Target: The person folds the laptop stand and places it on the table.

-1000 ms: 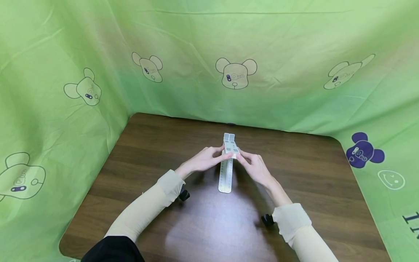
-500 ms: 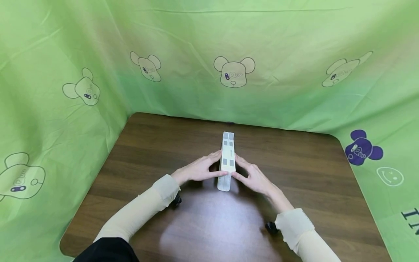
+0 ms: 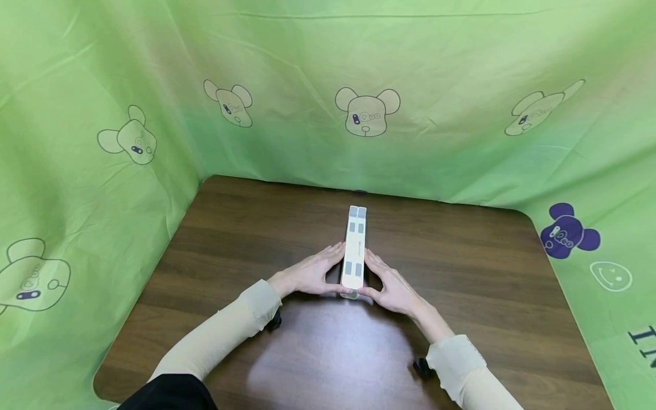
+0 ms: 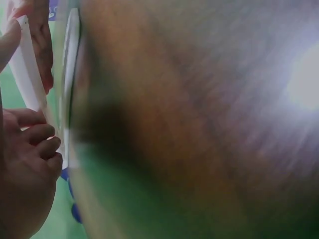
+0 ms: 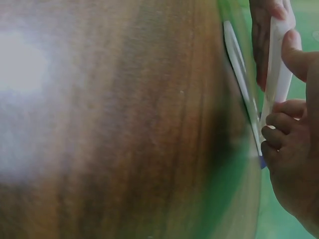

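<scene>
A white folding laptop stand [image 3: 354,250] with grey pads lies lengthwise on the table, its bars nearly one above the other. My left hand [image 3: 314,275] grips the upper bar along its left side, thumb at the near end. On the opposite side my right hand [image 3: 393,289] holds the same bar, its thumb also at the near end. From the left wrist, the raised upper bar [image 4: 27,69] and the lower bar [image 4: 71,55] form a narrow V that meets at the far end. In the right wrist view the lower bar [image 5: 238,59] lies close over the tabletop.
The brown wooden table [image 3: 256,216] has rounded corners. A green curtain [image 3: 287,62] printed with bear heads surrounds it at the back and sides. A black wrist camera [image 3: 274,320] hangs under the left cuff, another [image 3: 422,367] under the right.
Both hands have moved down and toward the person, swinging the laptop stand's upper bar down over the lower one. The lower bar, clearly visible earlier, is now almost covered in the head view.
</scene>
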`<state>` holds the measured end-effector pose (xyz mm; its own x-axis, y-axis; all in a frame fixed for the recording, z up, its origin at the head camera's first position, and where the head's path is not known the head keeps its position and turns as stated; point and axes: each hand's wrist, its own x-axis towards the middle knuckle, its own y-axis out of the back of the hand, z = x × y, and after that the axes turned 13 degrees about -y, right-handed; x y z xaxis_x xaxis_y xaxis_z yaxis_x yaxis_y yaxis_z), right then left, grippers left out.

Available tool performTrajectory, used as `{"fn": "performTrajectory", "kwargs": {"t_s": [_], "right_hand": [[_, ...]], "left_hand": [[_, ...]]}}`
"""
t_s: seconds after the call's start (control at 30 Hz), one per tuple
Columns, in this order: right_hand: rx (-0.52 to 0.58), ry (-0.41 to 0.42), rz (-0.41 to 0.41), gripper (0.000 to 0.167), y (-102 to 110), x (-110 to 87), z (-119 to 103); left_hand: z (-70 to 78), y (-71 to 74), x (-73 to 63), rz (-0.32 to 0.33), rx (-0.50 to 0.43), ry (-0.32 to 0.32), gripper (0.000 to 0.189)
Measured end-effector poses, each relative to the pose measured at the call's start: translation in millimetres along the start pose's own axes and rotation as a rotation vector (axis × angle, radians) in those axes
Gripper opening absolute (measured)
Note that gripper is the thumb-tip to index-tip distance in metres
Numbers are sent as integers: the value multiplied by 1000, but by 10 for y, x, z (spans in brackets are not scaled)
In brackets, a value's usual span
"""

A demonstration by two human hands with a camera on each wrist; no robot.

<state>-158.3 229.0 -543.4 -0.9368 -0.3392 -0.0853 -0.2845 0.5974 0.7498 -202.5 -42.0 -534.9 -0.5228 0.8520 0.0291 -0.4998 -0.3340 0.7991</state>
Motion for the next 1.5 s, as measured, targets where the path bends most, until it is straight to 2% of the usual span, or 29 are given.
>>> {"fn": "performTrajectory", "kwargs": {"t_s": [0.13, 0.27, 0.53, 0.7, 0.83, 1.1, 1.5], "right_hand": [[17, 55, 31, 95, -137, 21, 211], [-2, 45, 29, 98, -220, 43, 324], [30, 23, 22, 97, -178, 3, 154], [-12, 0, 5, 96, -132, 0, 48], [-56, -2, -1, 96, -144, 8, 46], [-71, -3, -9, 97, -142, 12, 48], [-100, 33, 14, 96, -186, 20, 32]], "left_hand": [[-34, -78, -23, 15, 4, -21, 113], [-34, -101, -29, 4, 37, -13, 114], [-16, -110, -15, -36, 134, 7, 114], [-21, -133, -3, -34, 165, 10, 114], [-12, -144, 1, -36, 192, 7, 115], [0, -154, 13, -29, 223, -6, 113], [29, -156, 11, -60, 249, 32, 113]]}}
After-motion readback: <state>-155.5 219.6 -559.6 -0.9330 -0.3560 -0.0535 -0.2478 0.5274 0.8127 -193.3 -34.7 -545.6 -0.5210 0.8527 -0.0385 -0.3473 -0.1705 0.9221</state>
